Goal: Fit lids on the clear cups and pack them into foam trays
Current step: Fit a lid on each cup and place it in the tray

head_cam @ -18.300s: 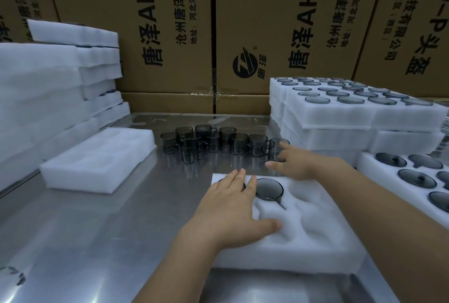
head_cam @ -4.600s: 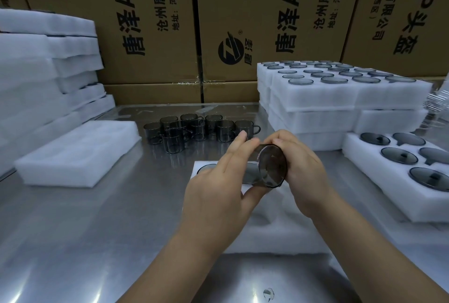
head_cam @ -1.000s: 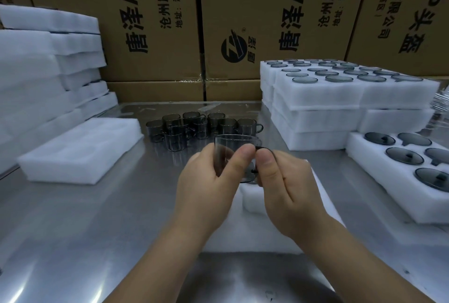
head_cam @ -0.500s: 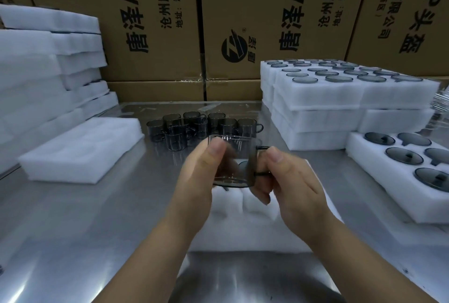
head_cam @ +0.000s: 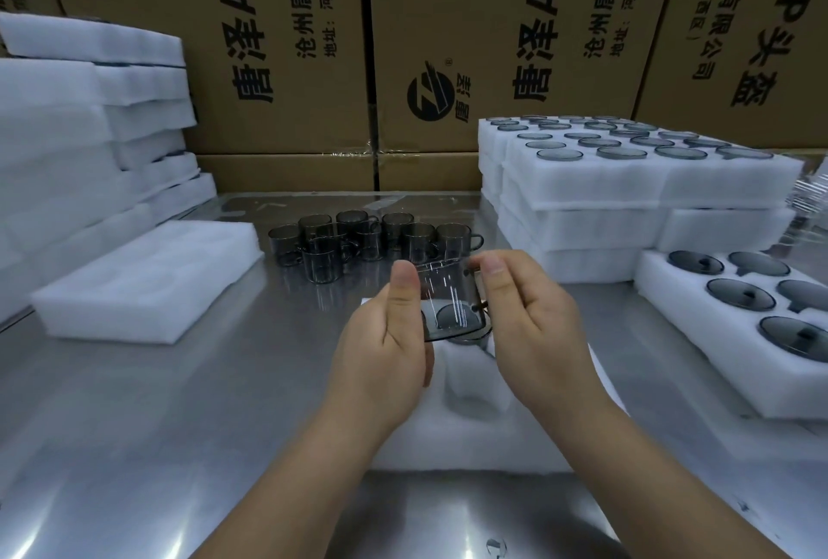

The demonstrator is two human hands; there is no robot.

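Both hands are on one clear cup [head_cam: 450,296], held in the air over the near foam tray [head_cam: 470,437] on the steel table [head_cam: 179,424]. Left hand [head_cam: 385,334] clamps the cup's left wall, thumb up the side. Right hand [head_cam: 533,325] pinches the handle side, thumb by the upper handle post. A dark disc shows at the cup's lower end. Lid or base, I can't tell through the glare.

My read: lid seat check before packing. To do it well:
- grip the wall, not the handle alone
- press the lid square until it sits even all round
- lower the cup straight into a free pocket, no forcing the foam
- squeeze lightly, since the wall looks thin

Loose cups [head_cam: 358,240] sit far centre and the lid tray [head_cam: 708,361] is on the right, both within reach.

Writing on the cartons [head_cam: 278,43] behind: "唐泽", "AH4" (cut off), "沧州唐泽通信", "地址:河北河间". The right carton reads "科技有限公司" and "头盔". Round logo [head_cam: 432,90] with "唐泽" and an ® mark.
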